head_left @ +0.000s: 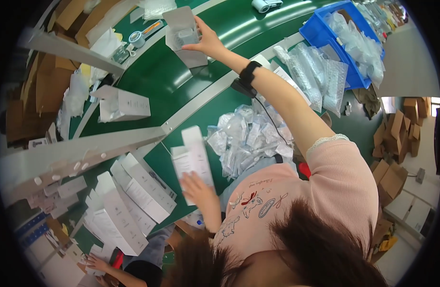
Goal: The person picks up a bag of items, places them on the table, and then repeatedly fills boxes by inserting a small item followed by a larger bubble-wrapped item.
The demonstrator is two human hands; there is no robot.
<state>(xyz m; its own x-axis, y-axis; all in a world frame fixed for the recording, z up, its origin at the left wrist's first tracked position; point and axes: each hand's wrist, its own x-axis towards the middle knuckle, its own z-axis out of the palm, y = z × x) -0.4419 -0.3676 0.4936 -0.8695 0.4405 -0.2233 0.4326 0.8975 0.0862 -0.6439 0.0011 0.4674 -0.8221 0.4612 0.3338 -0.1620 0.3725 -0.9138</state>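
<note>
At the far side, my right hand [209, 42] is closed on the side of a white carton [191, 58], its thumb and fingers spread along the edge. That carton stands with its flap up on the green belt, and a clear plastic-wrapped item [185, 36] shows inside. My left hand [197, 189] is on the lower part of a second white carton [193, 160] with its flap up, slightly smeared by motion. Just right of this carton lies a heap of small clear plastic bags [248, 136] with whitish contents.
Another open white carton [129, 104] stands on the green conveyor belt [157, 71]. Several white cartons [117, 215] are lined up at lower left, near another person's hand [96, 264]. A metal rail [81, 143] crosses there. A blue crate [320, 36] and bubble-wrap bags [320, 71] are upper right.
</note>
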